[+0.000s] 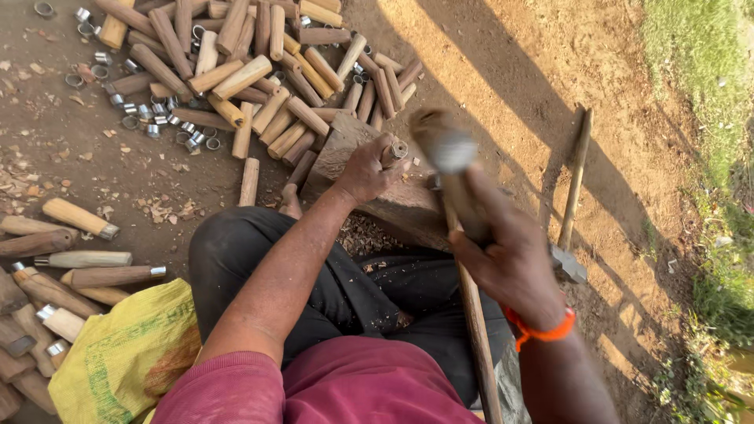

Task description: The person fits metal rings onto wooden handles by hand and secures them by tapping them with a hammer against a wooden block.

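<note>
While the person sits on the bare earth with knees drawn up in dark trousers (pixel 259 259), the maroon shirt (pixel 345 389) fills the lower edge of the view. At the lower left lies a yellow sack (pixel 126 353), and beside it a group of finished wooden handles (pixel 82 218) with metal rings at their ends. The right hand (pixel 510 263), with an orange band (pixel 542 330) at the wrist, has its grip closed around a blurred hammer (pixel 448 153), whose head is raised above the work; a long thin stick (pixel 475 330) runs down under that hand. Just beyond the knees stands a wooden block (pixel 393 200) that serves as a bench. The left hand (pixel 365 169) rests on it, its grip wrapped around a short wooden handle (pixel 390 153) held upright, with a metal ring (pixel 400 148) showing at its top end. To the right, another tool with a long wooden shaft (pixel 576 177) lies on the ground, its metal head near the right hand. Farther off, a heap of plain wooden pegs (pixel 251 71) is spread over the dirt, and loose metal rings (pixel 157 118) are scattered at its left side. Grass (pixel 699 71) borders the ground at the far right.
</note>
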